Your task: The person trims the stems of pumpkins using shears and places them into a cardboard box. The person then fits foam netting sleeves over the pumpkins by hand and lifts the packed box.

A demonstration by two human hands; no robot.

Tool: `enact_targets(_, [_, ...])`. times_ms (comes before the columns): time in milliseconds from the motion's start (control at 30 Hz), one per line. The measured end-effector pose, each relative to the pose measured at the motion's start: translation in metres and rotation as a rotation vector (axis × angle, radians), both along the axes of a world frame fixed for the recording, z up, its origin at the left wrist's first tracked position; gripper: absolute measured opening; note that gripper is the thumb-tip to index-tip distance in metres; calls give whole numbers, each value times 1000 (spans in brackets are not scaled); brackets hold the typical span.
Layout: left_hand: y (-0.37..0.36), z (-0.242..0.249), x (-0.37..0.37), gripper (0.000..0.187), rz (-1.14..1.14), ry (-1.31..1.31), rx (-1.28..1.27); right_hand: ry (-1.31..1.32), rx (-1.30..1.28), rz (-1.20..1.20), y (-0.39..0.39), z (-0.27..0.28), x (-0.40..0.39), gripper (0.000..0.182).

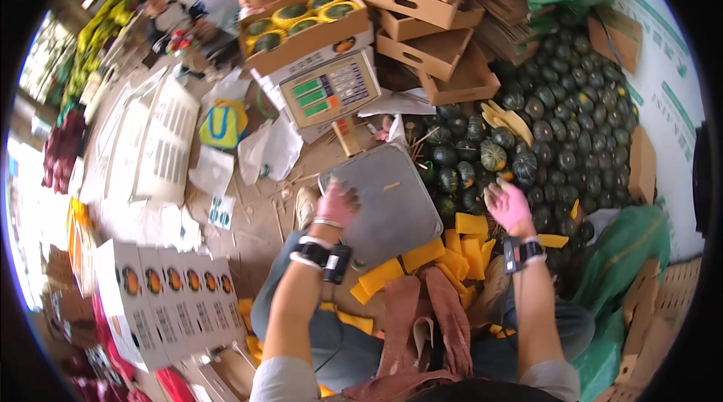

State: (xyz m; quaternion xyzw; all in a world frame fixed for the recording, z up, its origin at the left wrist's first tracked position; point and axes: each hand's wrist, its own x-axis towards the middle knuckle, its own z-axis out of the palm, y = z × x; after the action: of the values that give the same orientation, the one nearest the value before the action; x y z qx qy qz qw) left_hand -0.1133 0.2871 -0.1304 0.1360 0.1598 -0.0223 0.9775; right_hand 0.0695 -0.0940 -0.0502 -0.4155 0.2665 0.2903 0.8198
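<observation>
My left hand (pixel 338 203), in a pink and white glove, is over the left edge of the grey metal scale platform (pixel 388 199). Its fingers look apart and nothing shows in them. To the right, my right hand (pixel 507 205), gloved the same way, is at the near edge of a large pile of dark green squashes (pixel 561 123). Its fingers are spread a little, with nothing visible in them. A small light scrap lies on the platform. Beyond it stands the scale's display (pixel 329 92). Yellow foam pieces (pixel 407 259) lie between my forearms.
An open carton (pixel 305 33) of netted squashes sits behind the display. Empty cartons (pixel 422 18) are stacked beyond the platform. Printed white boxes (pixel 169 300) stand at left, a green sack (pixel 621 274) at right. Two people are at the upper left.
</observation>
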Motion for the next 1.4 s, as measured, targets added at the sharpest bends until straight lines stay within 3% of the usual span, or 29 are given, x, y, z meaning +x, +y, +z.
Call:
enact_targets(100, [-112, 61, -1, 32, 151, 415, -2, 75, 178, -81, -11, 0, -51, 15])
enact_targets(167, [-169, 58, -10, 48, 46, 480, 119, 124, 277, -80, -18, -17, -77, 12])
enact_targets(200, [-196, 52, -15, 46, 47, 447, 84, 141, 326, -51, -22, -26, -89, 11])
enact_targets(267, [-238, 27, -28, 42, -69, 470, 396, 233, 284, -13, -37, -62, -109, 10])
enact_targets(300, [-256, -17, -40, 41, -123, 353, 785, 246, 250, -34, -41, -68, -122, 11])
enact_targets(367, [-274, 5, -63, 41, -291, 253, 1482, 354, 237, -59, -51, -72, -147, 14])
enact_targets(467, [-274, 14, -94, 44, -915, -85, 1856, 407, 91, -127, -82, -108, -181, 20])
enact_targets(567, [-263, -17, -114, 49, -1396, -224, 1575, 344, -34, -92, -108, -159, -196, 27])
enact_targets(667, [-261, -82, -133, 49, -1275, -147, 1679, 377, -31, -128, -94, -130, -193, 23])
enact_targets(767, [-260, -36, -121, 50, -1345, -219, 1646, 318, 17, -79, -86, -121, -191, 24])
enact_targets(833, [-264, -49, -120, 48, -1373, -163, 1640, 312, 10, -51, -86, -122, -192, 25])
enact_targets(933, [-265, -61, -129, 47, -1222, -19, 1582, 338, 10, -19, -87, -125, -194, 28])
enact_targets(1033, [-262, -40, -126, 68, -1179, 69, 1531, 351, 23, 12, -85, -125, -197, 30])
enact_targets(1133, [-265, -5, -119, 81, -1213, 359, 1416, 308, 75, 30, -81, -114, -198, 33])
enact_targets(1233, [-266, -38, -125, 89, -998, 213, 1530, 250, 89, 27, -76, -99, -198, 36])
enact_targets(1333, [-264, -20, -119, 82, -1151, 325, 1488, 243, 95, 43, -79, -99, -198, 36])
enact_targets(1400, [-262, -27, -117, 76, -1250, 237, 1534, 244, 85, 47, -80, -102, -199, 37])
